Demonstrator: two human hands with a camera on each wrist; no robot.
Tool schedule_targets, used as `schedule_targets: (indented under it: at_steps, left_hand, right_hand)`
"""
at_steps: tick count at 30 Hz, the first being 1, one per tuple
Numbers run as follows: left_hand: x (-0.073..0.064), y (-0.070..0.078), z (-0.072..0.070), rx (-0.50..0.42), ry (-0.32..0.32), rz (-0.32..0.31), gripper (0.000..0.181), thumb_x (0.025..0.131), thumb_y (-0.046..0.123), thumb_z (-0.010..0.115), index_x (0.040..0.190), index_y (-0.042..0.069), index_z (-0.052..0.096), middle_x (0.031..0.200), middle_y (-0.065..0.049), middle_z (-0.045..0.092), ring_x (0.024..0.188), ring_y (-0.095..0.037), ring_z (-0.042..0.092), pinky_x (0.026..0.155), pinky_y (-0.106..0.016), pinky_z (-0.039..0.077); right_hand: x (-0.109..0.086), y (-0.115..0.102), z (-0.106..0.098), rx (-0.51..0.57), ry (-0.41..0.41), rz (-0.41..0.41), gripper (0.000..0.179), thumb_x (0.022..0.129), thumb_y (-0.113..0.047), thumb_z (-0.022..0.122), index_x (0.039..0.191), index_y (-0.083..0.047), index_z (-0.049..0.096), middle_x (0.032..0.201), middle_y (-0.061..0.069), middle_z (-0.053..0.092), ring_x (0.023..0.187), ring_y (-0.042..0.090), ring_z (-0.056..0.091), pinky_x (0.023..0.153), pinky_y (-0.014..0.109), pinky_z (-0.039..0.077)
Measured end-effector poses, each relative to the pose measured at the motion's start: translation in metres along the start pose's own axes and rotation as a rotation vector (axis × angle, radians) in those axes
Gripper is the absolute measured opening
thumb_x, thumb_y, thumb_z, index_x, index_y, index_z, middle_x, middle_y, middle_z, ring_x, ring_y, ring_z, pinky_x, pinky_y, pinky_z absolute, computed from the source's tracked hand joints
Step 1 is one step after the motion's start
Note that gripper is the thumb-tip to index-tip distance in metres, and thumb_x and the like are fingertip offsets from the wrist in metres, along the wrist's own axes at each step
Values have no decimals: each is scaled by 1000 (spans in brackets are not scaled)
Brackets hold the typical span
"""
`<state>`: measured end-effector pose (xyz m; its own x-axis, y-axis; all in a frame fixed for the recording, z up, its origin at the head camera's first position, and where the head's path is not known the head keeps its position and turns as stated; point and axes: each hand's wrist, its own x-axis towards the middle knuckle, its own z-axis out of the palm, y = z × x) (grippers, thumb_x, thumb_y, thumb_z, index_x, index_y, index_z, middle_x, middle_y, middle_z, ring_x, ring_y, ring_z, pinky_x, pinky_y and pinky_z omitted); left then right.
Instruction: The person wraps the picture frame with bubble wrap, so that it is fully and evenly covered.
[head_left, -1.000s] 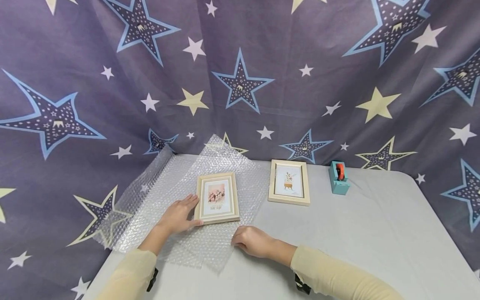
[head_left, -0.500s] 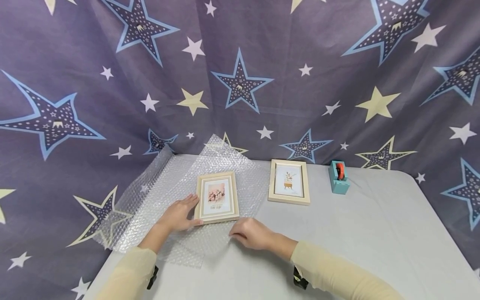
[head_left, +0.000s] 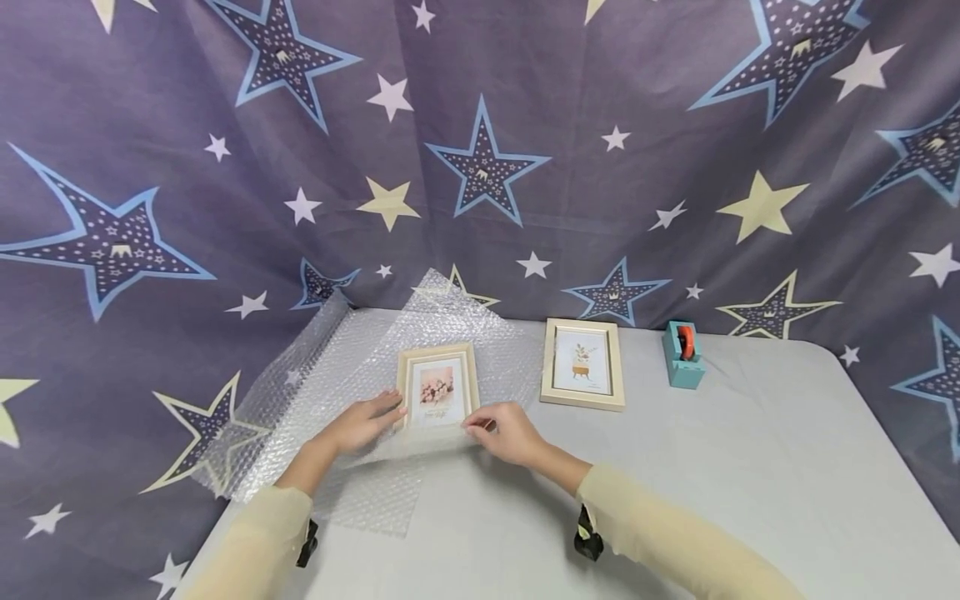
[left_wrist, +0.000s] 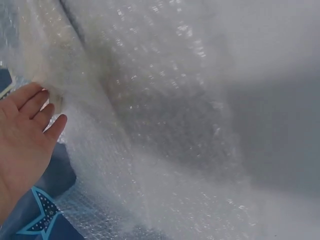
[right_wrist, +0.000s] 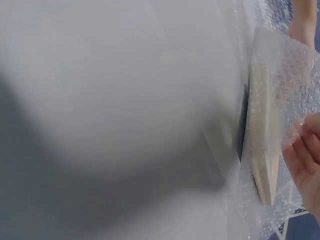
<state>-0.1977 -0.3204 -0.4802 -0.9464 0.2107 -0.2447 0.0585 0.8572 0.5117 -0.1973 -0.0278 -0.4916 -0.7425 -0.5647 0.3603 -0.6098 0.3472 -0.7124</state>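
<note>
A cream picture frame (head_left: 438, 387) with a pink floral print lies face up on a sheet of bubble wrap (head_left: 345, 367). My right hand (head_left: 508, 433) pinches the near flap of the wrap and holds it raised over the frame's lower edge. In the right wrist view the flap (right_wrist: 280, 55) curves up past the side of the frame (right_wrist: 262, 170), with the right fingers (right_wrist: 302, 150) on it. My left hand (head_left: 367, 423) rests at the frame's left side, fingers extended; in the left wrist view its fingers (left_wrist: 35, 105) lie loosely straight at the wrap.
To the right lies a second, gold picture frame (head_left: 582, 364) with a plant print. A teal tape dispenser (head_left: 682, 357) with a red core stands farther right on the white table (head_left: 675, 483). Behind hangs a purple star-patterned cloth (head_left: 525, 67).
My right hand has moved up and away from the table's front, lifting the wrap's near corner and folding it over the frame's lower edge. My left hand has shifted slightly.
</note>
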Motion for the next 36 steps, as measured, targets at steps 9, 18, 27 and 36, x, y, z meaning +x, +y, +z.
schedule_targets:
  at_steps: [9,18,27,36]
  left_hand:
    - [4,3,-7,-101,25,-42,77,101,57,23,143,-5,39,151,-22,37,142,-41,32,120,-54,24]
    - [2,6,2,68,98,71,88,83,61,62,140,-3,45,144,-23,47,132,-41,48,112,-52,38]
    - [6,6,15,151,245,84,85,73,54,76,132,-4,55,135,-22,56,124,-40,56,106,-49,45]
    - [5,3,21,137,284,70,79,72,47,80,129,-4,58,132,-23,59,122,-41,57,104,-49,47]
  right_hand:
    - [25,13,3,62,117,158,7,84,-5,69,87,-2,76,84,12,76,68,18,69,63,15,54]
    - [31,20,9,8,181,213,6,83,-4,70,83,-2,76,79,11,76,66,18,68,60,14,53]
    - [33,22,16,-37,224,235,5,83,-2,70,84,-1,75,78,10,75,65,14,66,58,13,50]
    - [25,23,16,-271,131,202,36,78,-18,78,109,-3,68,106,11,72,100,24,68,89,34,57]
